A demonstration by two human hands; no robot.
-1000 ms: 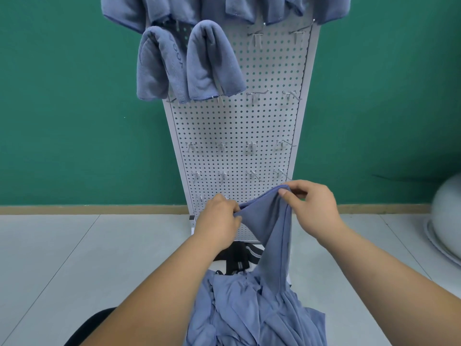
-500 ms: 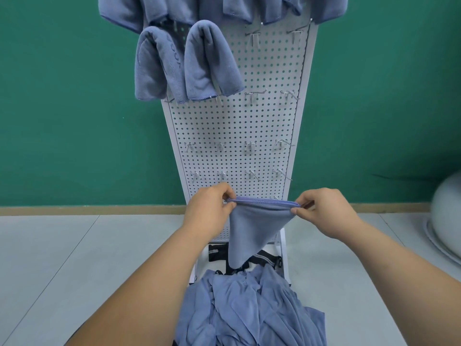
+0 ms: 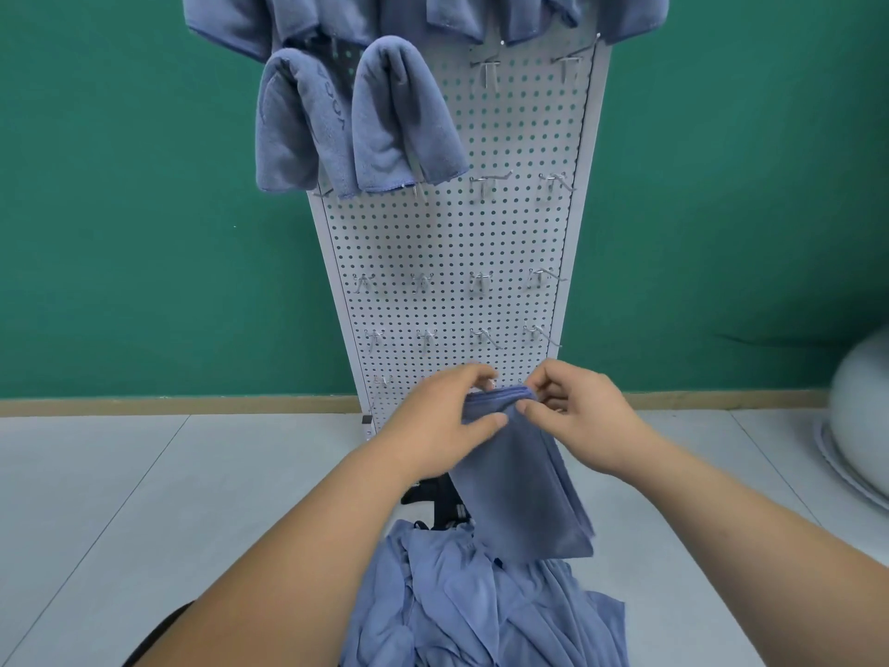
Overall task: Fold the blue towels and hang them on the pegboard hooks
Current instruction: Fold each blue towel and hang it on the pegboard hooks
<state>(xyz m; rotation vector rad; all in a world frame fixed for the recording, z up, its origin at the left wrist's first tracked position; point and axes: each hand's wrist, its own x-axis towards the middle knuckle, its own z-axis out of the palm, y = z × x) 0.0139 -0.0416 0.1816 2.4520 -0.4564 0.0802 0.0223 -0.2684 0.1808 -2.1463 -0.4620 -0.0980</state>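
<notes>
The room has a flat green wall [image 3: 120, 209] that meets a pale grey tiled floor [image 3: 144, 498] along a tan baseboard [image 3: 168, 405]. Thin seams run across the tiles. A white pegboard [image 3: 457, 243] stands upright in front of the wall, and metal hooks [image 3: 486, 182] stick out of it in rows.

Two folded blue towels hang side by side on its left half, one [image 3: 298, 132] touching the other [image 3: 399, 122]. More blue towels [image 3: 231, 16] hang in a row above them, cut off by the top edge of the view.

Both hands are raised in front of the bottom of the pegboard, close together on one blue towel [image 3: 524, 493]. The left hand [image 3: 447, 421] grips the towel's top edge, with its thumb across the front and its fingers curled behind. The right hand [image 3: 582, 421] pinches the same edge just beside it, between thumb and fingertips. The towel hangs down doubled from the hands, and its lower corner ends just above a heap of loose blue towels [image 3: 481, 608] at the bottom of the view.

A black object [image 3: 440, 498] shows between the heap and the foot of the pegboard, mostly hidden. At the right edge, a rounded white object [image 3: 861, 411] sits on the floor, only partly in view.
</notes>
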